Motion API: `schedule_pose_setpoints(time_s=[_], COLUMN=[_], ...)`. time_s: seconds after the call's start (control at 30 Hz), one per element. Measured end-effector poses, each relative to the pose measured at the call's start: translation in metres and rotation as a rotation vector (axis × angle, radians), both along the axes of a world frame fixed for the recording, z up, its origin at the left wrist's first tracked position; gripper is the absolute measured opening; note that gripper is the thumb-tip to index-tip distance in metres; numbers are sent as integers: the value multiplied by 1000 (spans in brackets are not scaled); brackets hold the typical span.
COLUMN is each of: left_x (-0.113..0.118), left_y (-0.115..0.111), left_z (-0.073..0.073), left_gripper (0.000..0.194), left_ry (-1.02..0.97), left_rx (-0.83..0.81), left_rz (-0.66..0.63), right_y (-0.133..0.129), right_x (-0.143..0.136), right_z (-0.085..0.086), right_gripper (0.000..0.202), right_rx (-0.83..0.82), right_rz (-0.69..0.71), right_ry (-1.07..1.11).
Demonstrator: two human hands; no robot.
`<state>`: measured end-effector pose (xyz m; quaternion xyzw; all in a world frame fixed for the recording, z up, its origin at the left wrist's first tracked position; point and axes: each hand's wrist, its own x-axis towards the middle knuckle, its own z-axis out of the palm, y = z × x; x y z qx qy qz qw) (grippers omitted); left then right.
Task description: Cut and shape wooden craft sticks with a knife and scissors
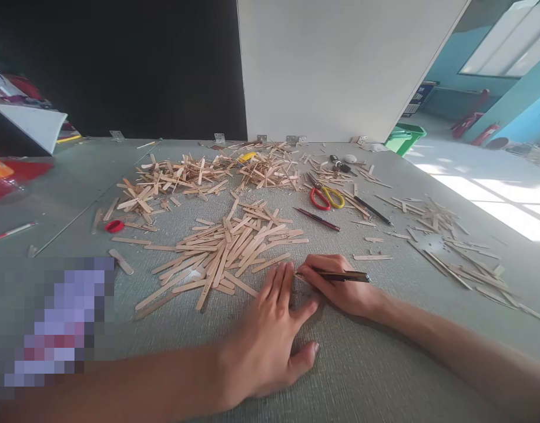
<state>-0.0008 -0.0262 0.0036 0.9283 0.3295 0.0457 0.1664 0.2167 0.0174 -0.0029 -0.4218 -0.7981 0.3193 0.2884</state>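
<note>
Near side of the table [362, 370]: right hand [340, 288] grip closed round a dark pen [346, 275], tip just beside left hand [270, 329], which lies spread; can't tell if it pins anything. Sticks [234, 247] piled just beyond, leftward. Looks like marking; next move calls for steady left hand, light pen stroke.

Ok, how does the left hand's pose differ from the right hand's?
The left hand is palm down with its fingers stretched out; the right hand is curled around a dark pencil. The left hand sits lower in the view, while the right hand is higher and farther right. Both are bare, with fingertips close together beside the stick pile.
</note>
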Motion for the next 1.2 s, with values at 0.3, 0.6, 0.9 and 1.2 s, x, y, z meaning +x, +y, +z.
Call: schedule_pose_setpoints(time_s=[0.3,0.6,0.9,1.2], left_x=[0,1,1,1], left_y=[5,5,5,5], left_z=[-2,-1,3,0], left_gripper=[70,70,70,78], left_ry=[26,47,67,65], left_rx=[110,177,198,208], left_rz=[-63,-67,-72,-90], right_y=[5,4,3,4], right_x=[5,7,10,7], right_z=[4,5,11,2], right_gripper=[36,35,36,29], right_rx=[61,55,54,-73], right_rz=[121,126,118,-42], right_ry=[-21,-22,-29,147])
